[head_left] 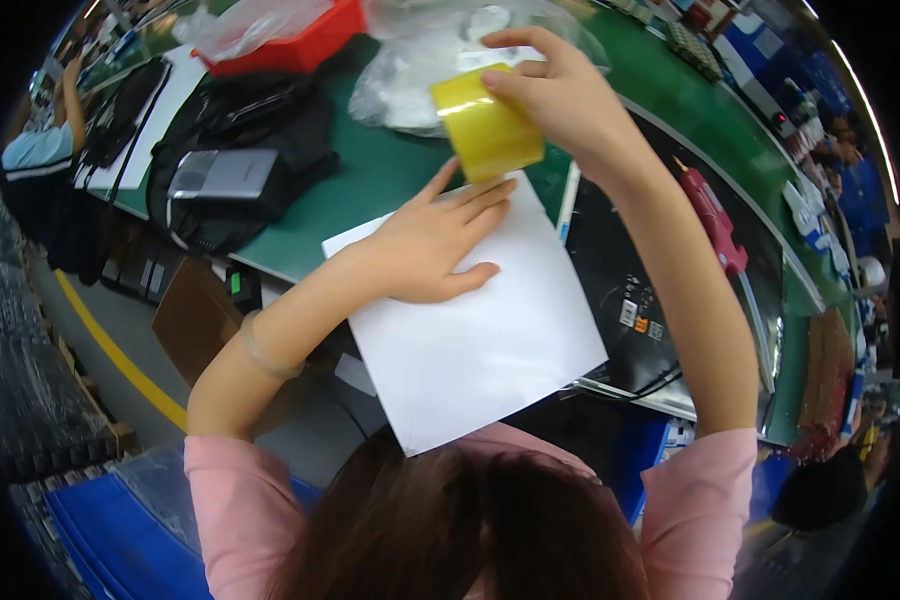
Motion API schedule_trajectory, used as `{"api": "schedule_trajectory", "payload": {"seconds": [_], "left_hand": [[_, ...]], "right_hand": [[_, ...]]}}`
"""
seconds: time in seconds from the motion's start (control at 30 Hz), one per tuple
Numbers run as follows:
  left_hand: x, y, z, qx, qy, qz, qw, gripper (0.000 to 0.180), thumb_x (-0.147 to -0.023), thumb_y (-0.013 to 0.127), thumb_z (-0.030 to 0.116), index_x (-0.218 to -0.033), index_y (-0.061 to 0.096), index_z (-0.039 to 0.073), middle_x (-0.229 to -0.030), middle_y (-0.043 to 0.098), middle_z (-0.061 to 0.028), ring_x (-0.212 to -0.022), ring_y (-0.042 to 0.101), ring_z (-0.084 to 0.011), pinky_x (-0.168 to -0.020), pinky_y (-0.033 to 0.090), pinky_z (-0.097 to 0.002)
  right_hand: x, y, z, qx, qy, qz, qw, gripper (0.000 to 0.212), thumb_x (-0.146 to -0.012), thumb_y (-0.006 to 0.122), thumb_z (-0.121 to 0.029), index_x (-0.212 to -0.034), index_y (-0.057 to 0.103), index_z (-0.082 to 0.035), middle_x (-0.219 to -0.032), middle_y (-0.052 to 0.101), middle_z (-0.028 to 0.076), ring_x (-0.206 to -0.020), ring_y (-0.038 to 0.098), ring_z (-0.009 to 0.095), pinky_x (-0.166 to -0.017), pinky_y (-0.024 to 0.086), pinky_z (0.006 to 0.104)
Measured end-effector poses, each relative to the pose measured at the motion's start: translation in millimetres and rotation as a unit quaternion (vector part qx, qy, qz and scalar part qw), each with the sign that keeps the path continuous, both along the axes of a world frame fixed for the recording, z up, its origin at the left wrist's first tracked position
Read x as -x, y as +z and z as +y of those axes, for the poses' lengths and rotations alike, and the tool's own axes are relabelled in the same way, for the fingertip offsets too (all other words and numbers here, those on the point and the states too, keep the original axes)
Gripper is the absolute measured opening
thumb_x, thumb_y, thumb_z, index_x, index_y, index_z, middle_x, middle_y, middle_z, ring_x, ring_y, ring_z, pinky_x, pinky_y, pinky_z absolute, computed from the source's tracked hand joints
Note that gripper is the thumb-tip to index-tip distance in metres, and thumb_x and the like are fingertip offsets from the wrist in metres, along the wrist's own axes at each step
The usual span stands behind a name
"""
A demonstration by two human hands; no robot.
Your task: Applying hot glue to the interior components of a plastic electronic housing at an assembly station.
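Dark hair (450,530) of the person occupies the near centre, with pink sleeves (695,500) at left and right. Beyond it, a white rectangular piece (485,340) lies at the near edge of the green table (320,215). Left hand (435,240): laid flat on the far part of the white piece, fingers extended and thumb spread to the right. Right hand (555,95): clamped on the yellow tape roll (495,135), thumb on its face, above the far end of the white piece. The hands are apart, with the roll between them; whether the left fingertips touch the roll cannot be determined from this slightly blurred view.

Right side: a pink glue gun (712,220) rests on a black sheet (620,260). Far side: a clear plastic bag (395,90) lies near the roll, with a red bin (310,45) to its left. Left side: a grey device (228,175) rests on a black bag (305,115)
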State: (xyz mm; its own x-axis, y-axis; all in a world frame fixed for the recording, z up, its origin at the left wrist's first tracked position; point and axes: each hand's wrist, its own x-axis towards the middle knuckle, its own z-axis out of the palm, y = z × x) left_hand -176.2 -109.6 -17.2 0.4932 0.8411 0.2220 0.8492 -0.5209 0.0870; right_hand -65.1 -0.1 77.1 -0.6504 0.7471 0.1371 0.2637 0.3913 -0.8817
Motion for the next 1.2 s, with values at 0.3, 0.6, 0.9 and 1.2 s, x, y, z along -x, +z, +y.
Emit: {"api": "schedule_trajectory", "payload": {"seconds": [0.3, 0.6, 0.9, 1.2], "left_hand": [[-8.3, 15.4, -3.4, 0.105, 0.064, 0.036, 0.992, 0.077, -0.074, 0.05, 0.048, -0.131, 0.021, 0.004, -0.136, 0.021, -0.0143, -0.125, 0.023, -0.0279, -0.099, 0.011, -0.0513], [0.6, 4.5, 4.5, 0.075, 0.089, -0.054, 0.992, 0.062, -0.076, 0.048, 0.048, -0.113, 0.044, -0.002, -0.116, 0.044, -0.0198, -0.112, 0.037, -0.0342, -0.097, 0.019, -0.0451], [2.7, -8.2, 2.7, -0.04, 0.057, -0.107, 0.992, 0.03, -0.075, 0.057, 0.029, -0.091, 0.059, 0.004, -0.093, 0.06, -0.0102, -0.097, 0.052, -0.0234, -0.092, 0.032, -0.0429], [-1.1, 10.4, -19.2, -0.069, 0.062, -0.112, 0.989, 0.027, -0.074, 0.057, 0.022, -0.094, 0.058, 0.003, -0.099, 0.058, -0.0088, -0.1, 0.052, -0.0216, -0.089, 0.038, -0.0384]], "right_hand": [[3.1, -1.4, -18.3, -0.099, -0.011, 0.031, 0.995, 0.029, -0.075, 0.052, -0.011, -0.102, 0.051, -0.002, -0.091, 0.056, 0.024, -0.088, 0.055, 0.035, -0.079, 0.042, 0.0353], [-13.5, -23.9, -28.9, -0.34, -0.003, -0.029, 0.94, 0.076, -0.058, 0.069, -0.038, -0.116, 0.032, -0.005, -0.087, 0.057, 0.022, -0.075, 0.058, 0.037, -0.067, 0.047, 0.0357], [-14.3, -17.0, -22.3, -0.199, 0.005, 0.004, 0.98, 0.059, -0.059, 0.066, -0.025, -0.11, 0.04, -0.008, -0.087, 0.057, 0.019, -0.078, 0.058, 0.031, -0.07, 0.045, 0.0328], [-24.1, -17.1, -21.5, -0.13, -0.012, -0.032, 0.991, 0.068, -0.058, 0.066, -0.032, -0.111, 0.037, -0.001, -0.09, 0.056, 0.024, -0.084, 0.057, 0.034, -0.074, 0.044, 0.0337]]}}
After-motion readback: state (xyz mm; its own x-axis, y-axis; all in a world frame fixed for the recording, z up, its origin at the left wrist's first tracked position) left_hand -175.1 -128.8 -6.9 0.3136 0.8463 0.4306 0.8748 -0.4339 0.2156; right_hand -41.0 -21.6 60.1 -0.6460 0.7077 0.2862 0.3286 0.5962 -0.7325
